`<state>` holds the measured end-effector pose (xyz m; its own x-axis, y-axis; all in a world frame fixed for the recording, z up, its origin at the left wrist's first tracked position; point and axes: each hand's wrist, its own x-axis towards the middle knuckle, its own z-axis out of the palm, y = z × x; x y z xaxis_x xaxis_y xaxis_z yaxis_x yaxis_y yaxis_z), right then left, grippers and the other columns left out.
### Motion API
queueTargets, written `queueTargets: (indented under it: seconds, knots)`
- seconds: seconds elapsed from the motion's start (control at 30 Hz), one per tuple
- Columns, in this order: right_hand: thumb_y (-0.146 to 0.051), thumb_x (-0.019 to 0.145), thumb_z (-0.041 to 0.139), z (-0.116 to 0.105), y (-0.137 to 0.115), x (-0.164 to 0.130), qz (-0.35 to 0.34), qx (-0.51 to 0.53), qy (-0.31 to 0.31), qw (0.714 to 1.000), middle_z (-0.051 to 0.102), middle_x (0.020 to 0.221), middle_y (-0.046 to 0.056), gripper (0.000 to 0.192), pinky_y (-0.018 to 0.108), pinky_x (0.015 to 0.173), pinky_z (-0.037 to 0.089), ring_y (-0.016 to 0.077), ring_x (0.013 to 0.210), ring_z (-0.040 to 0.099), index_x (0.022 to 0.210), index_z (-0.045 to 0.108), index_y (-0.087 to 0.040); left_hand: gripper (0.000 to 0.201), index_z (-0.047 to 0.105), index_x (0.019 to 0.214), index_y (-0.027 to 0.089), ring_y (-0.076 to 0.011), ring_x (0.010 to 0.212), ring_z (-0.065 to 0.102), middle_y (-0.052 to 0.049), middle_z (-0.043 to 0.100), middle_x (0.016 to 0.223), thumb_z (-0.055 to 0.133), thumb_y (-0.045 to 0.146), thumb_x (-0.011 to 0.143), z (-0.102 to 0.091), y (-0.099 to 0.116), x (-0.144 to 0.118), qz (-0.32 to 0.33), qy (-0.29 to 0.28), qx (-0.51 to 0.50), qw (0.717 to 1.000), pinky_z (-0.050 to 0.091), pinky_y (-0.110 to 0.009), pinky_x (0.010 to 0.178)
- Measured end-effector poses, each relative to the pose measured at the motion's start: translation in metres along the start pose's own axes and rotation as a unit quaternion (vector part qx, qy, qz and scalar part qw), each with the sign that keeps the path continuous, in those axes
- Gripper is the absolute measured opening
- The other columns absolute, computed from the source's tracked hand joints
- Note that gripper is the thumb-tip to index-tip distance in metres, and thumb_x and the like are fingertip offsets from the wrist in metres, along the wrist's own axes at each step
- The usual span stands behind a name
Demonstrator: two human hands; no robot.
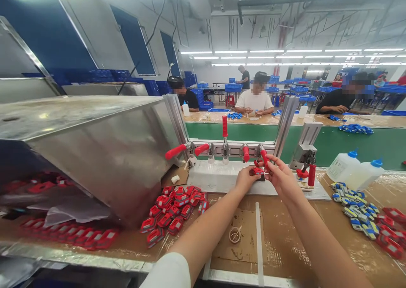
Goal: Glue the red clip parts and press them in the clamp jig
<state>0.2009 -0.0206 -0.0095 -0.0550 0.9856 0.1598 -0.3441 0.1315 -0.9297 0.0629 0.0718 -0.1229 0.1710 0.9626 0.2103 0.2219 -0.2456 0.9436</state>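
At the clamp fixture, my left hand is closed on a small red plastic housing, which sits at the rightmost clamp of the row. My right hand has its thumb and fingers closed around that clamp's red handle. Further left along the metal rail, other toggle clamps show red handles: one stands upright, and another points out to the left. Beneath them runs a pale metal base plate. My fingers partly hide the housing.
Red housings lie heaped left of my arms, beside a large metal hood. On the right are blue-and-white parts, more red housings, white bottles and a separate clamp. A small ring-shaped container lies between my forearms. Co-workers sit opposite.
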Motion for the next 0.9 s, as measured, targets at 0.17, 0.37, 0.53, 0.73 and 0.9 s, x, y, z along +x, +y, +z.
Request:
queueTargets:
  seconds: [0.17, 0.37, 0.53, 0.73, 0.9]
  knots:
    - [-0.052, 0.075, 0.084, 0.009, -0.012, 0.004, -0.005, 0.025, 0.007, 1.0, 0.071, 0.091, 0.005, 0.051, 0.025, 0.056, 0.043, 0.0158, 0.073, 0.058, 0.117, 0.068, -0.026, 0.044, 0.073, 0.121, 0.014, -0.0253, 0.1, 0.074, -0.012, 0.079, 0.112, 0.081, 0.021, 0.079, 0.001, -0.01, 0.015, -0.001, 0.029, 0.011, 1.0, 0.055, -0.036, 0.095]
    - [-0.059, 0.086, 0.073, 0.005, -0.018, 0.011, 0.036, -0.001, -0.033, 0.999, 0.061, 0.08, 0.0, 0.042, 0.021, 0.048, 0.035, 0.0131, 0.064, 0.051, 0.113, 0.065, -0.029, 0.047, 0.072, 0.125, 0.02, -0.0244, 0.107, 0.073, -0.008, 0.078, 0.117, 0.082, 0.024, 0.079, -0.005, -0.022, 0.03, 0.002, 0.008, 0.013, 1.0, 0.055, -0.036, 0.1]
    - [-0.057, 0.092, 0.067, 0.001, -0.014, 0.009, 0.06, -0.051, -0.072, 0.994, 0.053, 0.07, -0.004, 0.033, 0.019, 0.044, 0.027, 0.0122, 0.056, 0.046, 0.109, 0.056, -0.031, 0.048, 0.07, 0.129, 0.021, -0.024, 0.109, 0.072, -0.006, 0.077, 0.119, 0.079, 0.027, 0.082, -0.007, -0.023, 0.03, 0.015, -0.012, 0.007, 1.0, 0.053, -0.035, 0.103]
    - [-0.049, 0.098, 0.063, -0.008, 0.009, 0.004, 0.034, -0.068, -0.085, 0.993, 0.048, 0.069, -0.005, 0.024, 0.021, 0.052, 0.03, 0.011, 0.058, 0.042, 0.11, 0.053, -0.03, 0.045, 0.072, 0.126, 0.019, -0.0237, 0.107, 0.072, -0.006, 0.078, 0.117, 0.079, 0.028, 0.082, -0.007, -0.021, 0.03, 0.018, -0.014, 0.001, 1.0, 0.052, -0.035, 0.102]
    - [-0.051, 0.1, 0.059, -0.02, 0.032, 0.005, 0.002, -0.098, -0.086, 0.991, 0.048, 0.07, -0.005, 0.025, 0.025, 0.056, 0.033, 0.0131, 0.061, 0.043, 0.111, 0.053, -0.029, 0.043, 0.072, 0.125, 0.018, -0.0233, 0.104, 0.072, -0.007, 0.078, 0.115, 0.078, 0.029, 0.083, -0.008, -0.02, 0.03, 0.022, -0.015, -0.003, 1.0, 0.053, -0.033, 0.098]
